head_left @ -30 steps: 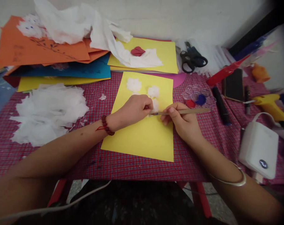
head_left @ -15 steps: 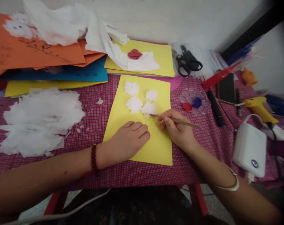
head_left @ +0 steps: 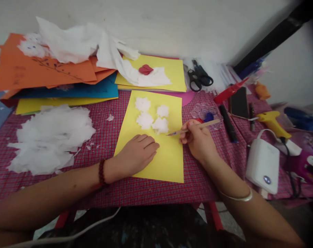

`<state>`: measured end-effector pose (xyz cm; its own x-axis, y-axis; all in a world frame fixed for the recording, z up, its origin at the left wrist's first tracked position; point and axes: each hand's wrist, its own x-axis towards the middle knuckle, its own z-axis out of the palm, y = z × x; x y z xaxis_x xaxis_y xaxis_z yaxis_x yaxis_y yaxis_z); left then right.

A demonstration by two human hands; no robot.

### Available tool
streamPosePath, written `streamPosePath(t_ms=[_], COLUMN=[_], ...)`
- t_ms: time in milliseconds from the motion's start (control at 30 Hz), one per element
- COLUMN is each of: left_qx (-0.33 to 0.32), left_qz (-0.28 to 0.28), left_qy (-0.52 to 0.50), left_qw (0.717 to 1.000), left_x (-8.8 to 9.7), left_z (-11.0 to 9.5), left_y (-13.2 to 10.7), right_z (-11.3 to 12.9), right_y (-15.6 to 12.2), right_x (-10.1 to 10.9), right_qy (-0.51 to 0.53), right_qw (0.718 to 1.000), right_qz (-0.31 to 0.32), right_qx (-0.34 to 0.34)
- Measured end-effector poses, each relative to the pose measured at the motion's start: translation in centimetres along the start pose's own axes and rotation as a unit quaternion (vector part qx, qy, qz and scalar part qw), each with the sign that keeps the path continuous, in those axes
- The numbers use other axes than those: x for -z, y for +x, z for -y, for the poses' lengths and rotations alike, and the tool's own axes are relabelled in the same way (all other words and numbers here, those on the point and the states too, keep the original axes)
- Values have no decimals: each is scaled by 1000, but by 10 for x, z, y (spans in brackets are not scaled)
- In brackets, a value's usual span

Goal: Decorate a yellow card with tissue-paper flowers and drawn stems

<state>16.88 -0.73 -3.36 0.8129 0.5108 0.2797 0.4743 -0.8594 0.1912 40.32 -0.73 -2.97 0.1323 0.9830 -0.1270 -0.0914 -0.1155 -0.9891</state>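
Note:
A yellow sheet [head_left: 169, 165] lies on the table, bearing several frilly white paper flowers [head_left: 144, 120] grouped in its upper half. My left hand [head_left: 136, 153] rests palm down on the sheet's left part, fingers together and holding nothing. Between thumb and fingers of my right hand [head_left: 199, 139], over the sheet's right edge, is a thin paintbrush [head_left: 204, 124]. Its dark tip points left, just below and to the right of the lowest flower; whether it touches the paper I cannot tell. Behind that hand sits a clear palette [head_left: 197, 109] with red and blue paint, partly hidden.
A heap of white tissue pieces [head_left: 53, 137] lies at left. Behind are orange cards [head_left: 66, 74], white tissue [head_left: 68, 43] and a yellow stack [head_left: 175, 72] with scissors [head_left: 200, 77] beside it. On the right are a black marker [head_left: 228, 125], a yellow glue gun [head_left: 272, 122] and a white device [head_left: 263, 165].
My right hand has drawn the brush tip slightly away from the lowest flower, and the brush is tilted differently. The left hand stays on the sheet. The whole view has shifted a little.

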Motion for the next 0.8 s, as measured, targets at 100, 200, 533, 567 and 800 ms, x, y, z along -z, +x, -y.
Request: streamPosePath(t_ms=[100, 200, 533, 567, 800], left_qx=[13, 13, 40, 31, -35], left_qz=[-17, -3, 37, 43, 32], left_qy=[-6, -15, -64, -52, 10], left_qw=[1000, 1000, 996, 997, 999], left_x=[3, 5, 6, 6, 1], left_z=[3, 5, 17, 16, 5], left_y=[0, 2, 5, 5, 3], right_z=[-2, -1, -3, -4, 4], right_y=[-3, -6, -8, -9, -7], right_x=[0, 0, 5, 6, 0], right_qy=[-26, -54, -81, -74, -65], right_qw=[999, 997, 995, 996, 995], right_qz=[28, 47, 55, 45, -34], right_qx=[10, 21, 2, -19, -74])
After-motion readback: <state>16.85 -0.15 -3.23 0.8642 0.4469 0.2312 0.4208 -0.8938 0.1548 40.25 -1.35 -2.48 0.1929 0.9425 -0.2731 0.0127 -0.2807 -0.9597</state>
